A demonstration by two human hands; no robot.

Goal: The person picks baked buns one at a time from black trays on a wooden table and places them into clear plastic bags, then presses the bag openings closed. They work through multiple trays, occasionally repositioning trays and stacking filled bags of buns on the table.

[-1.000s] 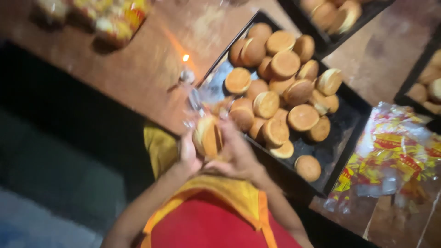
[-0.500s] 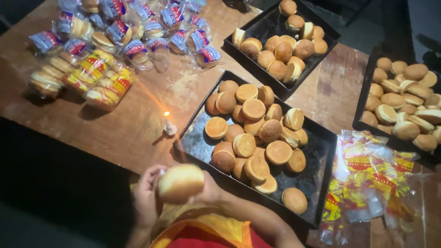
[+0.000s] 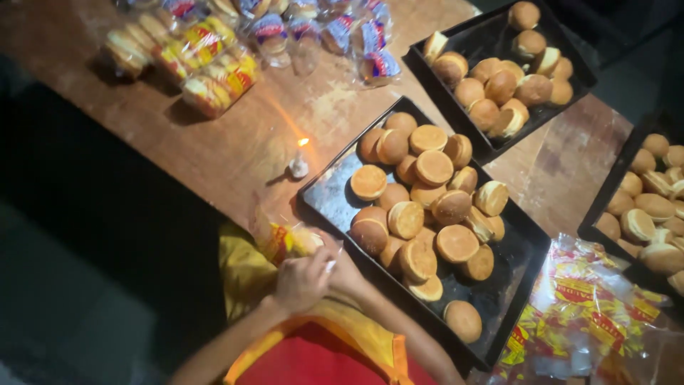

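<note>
Holding a small clear bag [image 3: 288, 241] printed in yellow and red, both hands were closed on it at the near edge of the surface [image 3: 235, 153], close against the person's chest; the left hand [image 3: 301, 281] gripped the bag's lower right part with fingers curled, and the right hand [image 3: 342, 269] pressed in from the right, mostly hidden behind the left, so how tightly it gripped could not be told. The bag lay up and to the left of the hands, its long axis slanting from the hands toward the upper left, with a pale bun apparently inside. The left hand was the nearer to it. Just right of the hands stood a black tray [image 3: 329, 208] of loose round buns [image 3: 420, 207], its near corner almost touching the right hand. A small lit candle [image 3: 298, 164] stood beside that tray's left rim, up from the bag. A second black tray [image 3: 573, 53] of buns sat further off to the upper right, and a third tray [image 3: 595, 228] showed at the right edge. At the far left lay packed bags with yellow and red print [image 3: 206, 68], and beside them packed bags with blue and red labels [image 3: 370, 43]. A heap of empty yellow and red bags [image 3: 591, 314] lay at the lower right, past the nearest tray
</note>
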